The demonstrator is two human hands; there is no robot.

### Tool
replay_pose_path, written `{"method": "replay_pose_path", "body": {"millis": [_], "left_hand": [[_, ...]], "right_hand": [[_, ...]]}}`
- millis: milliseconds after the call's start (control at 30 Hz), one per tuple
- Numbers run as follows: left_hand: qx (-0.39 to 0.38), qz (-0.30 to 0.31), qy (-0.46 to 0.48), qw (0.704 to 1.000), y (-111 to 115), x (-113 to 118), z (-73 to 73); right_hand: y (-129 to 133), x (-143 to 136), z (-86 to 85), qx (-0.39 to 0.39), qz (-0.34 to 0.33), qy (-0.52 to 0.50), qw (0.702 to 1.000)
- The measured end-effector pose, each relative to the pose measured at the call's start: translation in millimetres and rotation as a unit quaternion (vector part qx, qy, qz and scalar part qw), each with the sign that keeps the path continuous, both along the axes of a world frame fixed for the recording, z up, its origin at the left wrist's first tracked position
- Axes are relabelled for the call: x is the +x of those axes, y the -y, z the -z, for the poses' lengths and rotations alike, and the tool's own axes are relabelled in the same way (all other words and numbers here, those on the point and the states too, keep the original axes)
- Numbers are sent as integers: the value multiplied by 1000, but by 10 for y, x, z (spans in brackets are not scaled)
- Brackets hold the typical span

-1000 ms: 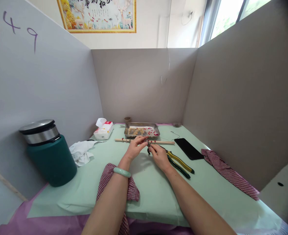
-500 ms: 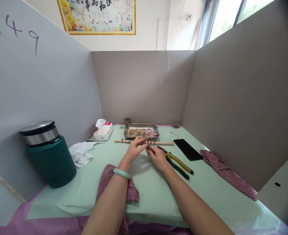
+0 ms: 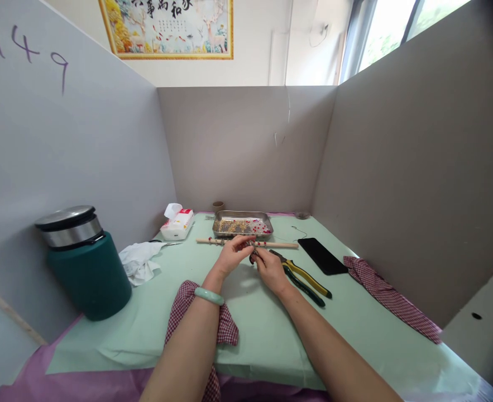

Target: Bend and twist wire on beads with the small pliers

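Observation:
My left hand (image 3: 231,255), with a pale green bangle on its wrist, and my right hand (image 3: 269,269) meet above the green table cover (image 3: 267,329). Their fingertips pinch a small dark beaded piece (image 3: 252,250) between them; its details are too small to make out. Just behind my hands a wooden stick (image 3: 279,244) with red beads on it lies across the table. Further back stands a metal tray (image 3: 242,225) of small gold and red beads. Two pliers (image 3: 307,276) with yellow and green handles lie right of my right hand.
A dark green lidded flask (image 3: 85,262) stands at the left, with crumpled white tissue (image 3: 139,261), scissors and a tissue pack (image 3: 178,221) behind it. A black phone (image 3: 322,255) and a checked cloth (image 3: 391,298) lie at the right. Another checked cloth (image 3: 225,329) lies under my left forearm. Grey partitions wall three sides.
My hands have stayed together on the small piece, with only slight finger movements. The view has shifted a little.

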State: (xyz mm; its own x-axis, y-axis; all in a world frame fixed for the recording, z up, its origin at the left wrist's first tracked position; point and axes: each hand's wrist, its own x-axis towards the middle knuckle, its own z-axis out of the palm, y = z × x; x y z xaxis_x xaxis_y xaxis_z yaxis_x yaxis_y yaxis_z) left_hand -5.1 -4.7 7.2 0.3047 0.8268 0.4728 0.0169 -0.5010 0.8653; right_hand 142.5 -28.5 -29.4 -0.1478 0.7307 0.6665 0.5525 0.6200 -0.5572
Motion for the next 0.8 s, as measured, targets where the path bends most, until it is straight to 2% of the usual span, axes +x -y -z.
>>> {"method": "replay_pose_path", "body": {"millis": [267, 433, 600, 800], "left_hand": [[-31, 9, 1, 999, 9, 6, -13], [-47, 73, -80, 993, 97, 57, -40], [-57, 55, -129, 988, 77, 57, 20], [-72, 93, -135, 984, 43, 24, 74]], "right_hand": [[76, 16, -100, -81, -40, -70, 993], [60, 19, -72, -109, -58, -120, 985], [54, 22, -85, -144, -112, -126, 975], [111, 80, -184, -247, -185, -148, 940]]}}
